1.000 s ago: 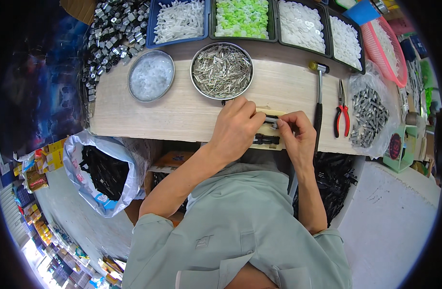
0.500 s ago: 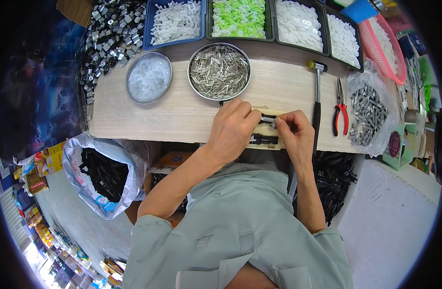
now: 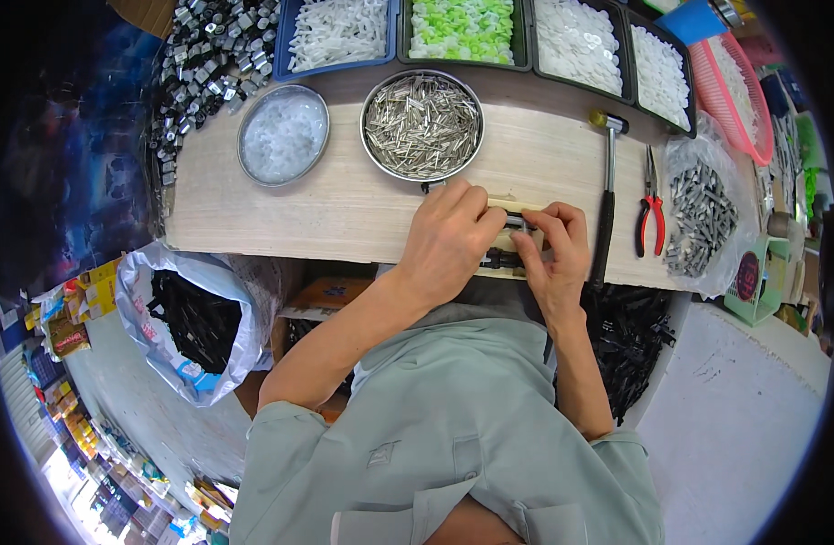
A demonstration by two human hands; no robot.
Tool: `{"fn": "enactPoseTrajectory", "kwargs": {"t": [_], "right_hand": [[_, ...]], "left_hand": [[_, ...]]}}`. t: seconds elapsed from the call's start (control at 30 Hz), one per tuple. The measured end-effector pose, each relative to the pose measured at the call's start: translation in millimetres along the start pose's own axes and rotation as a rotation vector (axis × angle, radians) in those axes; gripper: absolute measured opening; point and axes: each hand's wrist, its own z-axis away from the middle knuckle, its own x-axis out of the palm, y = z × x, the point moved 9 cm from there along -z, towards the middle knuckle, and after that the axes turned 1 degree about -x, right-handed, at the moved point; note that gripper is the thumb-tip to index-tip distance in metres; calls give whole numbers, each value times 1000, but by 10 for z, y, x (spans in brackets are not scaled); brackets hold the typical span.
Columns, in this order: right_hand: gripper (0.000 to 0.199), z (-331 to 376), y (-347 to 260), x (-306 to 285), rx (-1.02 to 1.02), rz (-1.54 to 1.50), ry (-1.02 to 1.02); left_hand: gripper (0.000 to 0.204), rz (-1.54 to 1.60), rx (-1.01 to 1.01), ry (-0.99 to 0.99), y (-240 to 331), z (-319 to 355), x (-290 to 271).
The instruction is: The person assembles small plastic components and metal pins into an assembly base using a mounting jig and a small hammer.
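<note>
Pale wooden workbench [image 3: 344, 209] curves across the upper half of the view, its near edge running just above the person's chest. At that near edge, both hands meet over a small black part [image 3: 515, 221] that sits on a cream-coloured block [image 3: 508, 238]. The left hand [image 3: 449, 238] arches over the part with fingers closed down on it; the right hand [image 3: 555, 250] pinches it from the other side. The fingers hide most of the part, so its shape is hard to make out. Bare bench lies open to the left of the hands. Just behind them sits a round metal dish of silver pins [image 3: 422, 125], with a second round dish of clear pieces [image 3: 282, 134] to its left. To the right, near the right hand, lie a hammer [image 3: 606, 195] and red-handled pliers [image 3: 650, 213], then a clear bag of grey metal parts [image 3: 700, 218]. Trays of white and green pieces [image 3: 462, 27] line the far edge, cut off by the frame. Below the bench, a plastic bag of black parts [image 3: 194, 318] stands on the floor.
</note>
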Motion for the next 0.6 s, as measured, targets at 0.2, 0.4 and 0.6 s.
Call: {"fn": "enactPoseTrajectory", "kwargs": {"t": [0.2, 0.4, 0.6], "right_hand": [[20, -10, 16, 17, 13, 15, -31], [25, 40, 341, -42, 192, -248, -146], [20, 166, 527, -810, 167, -100, 259]], "left_hand": [[13, -20, 10, -48, 27, -38, -13], [10, -41, 82, -71, 49, 6, 18], [13, -60, 143, -33, 145, 59, -18]]}}
